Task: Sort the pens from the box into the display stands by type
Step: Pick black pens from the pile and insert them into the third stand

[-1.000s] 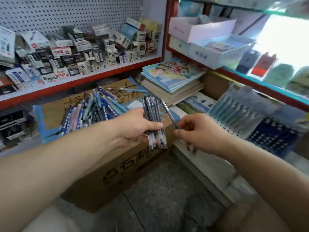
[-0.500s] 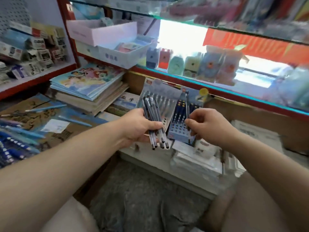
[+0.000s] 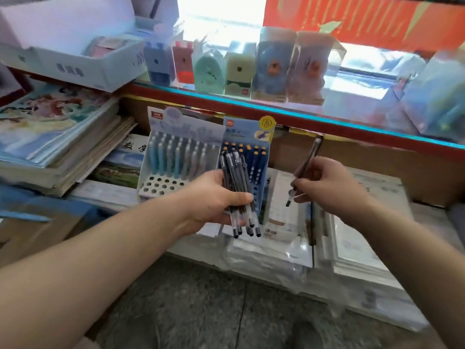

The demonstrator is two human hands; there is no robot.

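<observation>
"Head view: what is the left grip (image 3: pixel 214 197) doing?"
"Its fingers and thumb are curled round a bundle of dark pens (image 3: pixel 235 170). The dark tips point down and the other ends point up and away. The bundle is in front of the dark blue stand (image 3: pixel 255 157) and covers part of it."
"And the right grip (image 3: pixel 327 190)?"
"It pinches a single dark pen (image 3: pixel 308 157) between thumb and fingertips. The pen is tilted, with one end low and the other up toward the shelf edge (image 3: pixel 289 117). It is to the right of both stands and touches neither."
"Where are the stands?"
"Side by side under the shelf. The pale blue stand (image 3: pixel 176 157) on the left has rows of pastel pens at the back and open holes along its front. The dark blue one holds navy pens with orange tops. Stacked books (image 3: pixel 63 137) lie to the left, and plastic-wrapped packs (image 3: pixel 276 255) lie below the hands."
</observation>
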